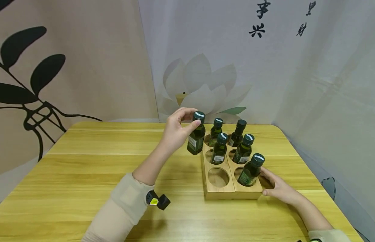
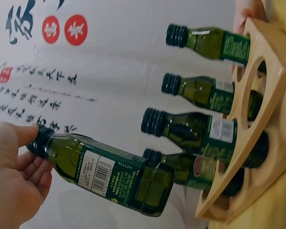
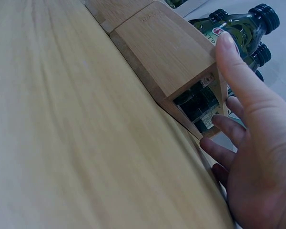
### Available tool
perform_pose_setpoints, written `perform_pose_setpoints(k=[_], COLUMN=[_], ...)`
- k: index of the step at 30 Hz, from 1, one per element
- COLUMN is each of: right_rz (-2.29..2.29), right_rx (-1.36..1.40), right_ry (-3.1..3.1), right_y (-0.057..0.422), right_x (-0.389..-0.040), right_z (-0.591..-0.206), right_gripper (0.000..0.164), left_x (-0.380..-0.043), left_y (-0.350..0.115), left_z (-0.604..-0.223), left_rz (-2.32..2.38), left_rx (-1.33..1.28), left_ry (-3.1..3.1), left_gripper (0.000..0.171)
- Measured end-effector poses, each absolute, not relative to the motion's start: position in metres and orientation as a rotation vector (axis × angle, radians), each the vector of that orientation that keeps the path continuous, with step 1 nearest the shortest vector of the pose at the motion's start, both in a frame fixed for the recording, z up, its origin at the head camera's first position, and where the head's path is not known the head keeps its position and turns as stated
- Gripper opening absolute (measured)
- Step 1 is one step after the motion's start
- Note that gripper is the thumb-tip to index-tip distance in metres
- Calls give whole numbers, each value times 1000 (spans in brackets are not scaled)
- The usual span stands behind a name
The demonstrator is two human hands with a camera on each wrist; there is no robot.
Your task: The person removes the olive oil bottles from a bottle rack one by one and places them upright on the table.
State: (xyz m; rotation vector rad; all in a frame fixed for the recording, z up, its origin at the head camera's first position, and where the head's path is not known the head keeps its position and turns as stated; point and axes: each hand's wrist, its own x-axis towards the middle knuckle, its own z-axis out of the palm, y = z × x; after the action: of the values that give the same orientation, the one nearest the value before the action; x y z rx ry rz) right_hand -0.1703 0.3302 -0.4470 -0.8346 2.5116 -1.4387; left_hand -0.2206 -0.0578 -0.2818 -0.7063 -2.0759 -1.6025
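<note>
My left hand (image 1: 177, 129) pinches a small dark green glass bottle (image 1: 195, 139) at its cap, between thumb and fingers. That bottle hangs upright above the table, beside the left edge of a wooden bottle rack (image 1: 219, 195). Several like bottles stand tilted in the rack's round holes; the front left hole (image 1: 218, 177) shows bare wood inside. A white barcode label (image 2: 96, 172) faces out in the left wrist view. At the rack's front right corner rests my right hand (image 1: 279, 189), thumb (image 3: 227, 45) at the top edge and fingers loosely spread along the open side.
The rack stands on a yellow wood-grain table (image 1: 84, 188). A printed cloth backdrop (image 1: 115, 67) hangs close behind the table, and pale cloth (image 1: 350, 134) runs along its right side. A small black camera (image 1: 157, 200) is strapped to the left wrist.
</note>
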Motion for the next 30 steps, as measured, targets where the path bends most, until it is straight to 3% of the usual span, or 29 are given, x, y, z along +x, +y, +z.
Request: perform_pose_setpoints(k=[20,30], right_rz=[-1399,-1454], right_rx=[-804,-869], right_ry=[2550,2495], right_y=[331,332], right_x=[-169,-172], right_z=[-446,-449], right_gripper=[95,92], left_x=[-271,-285], left_y=[-64,-68], left_z=[-276,-298], left_rz=[-1649,-1643], left_rx=[-577,-506], left_ry=[-2120,-2160], left_gripper=[29,30])
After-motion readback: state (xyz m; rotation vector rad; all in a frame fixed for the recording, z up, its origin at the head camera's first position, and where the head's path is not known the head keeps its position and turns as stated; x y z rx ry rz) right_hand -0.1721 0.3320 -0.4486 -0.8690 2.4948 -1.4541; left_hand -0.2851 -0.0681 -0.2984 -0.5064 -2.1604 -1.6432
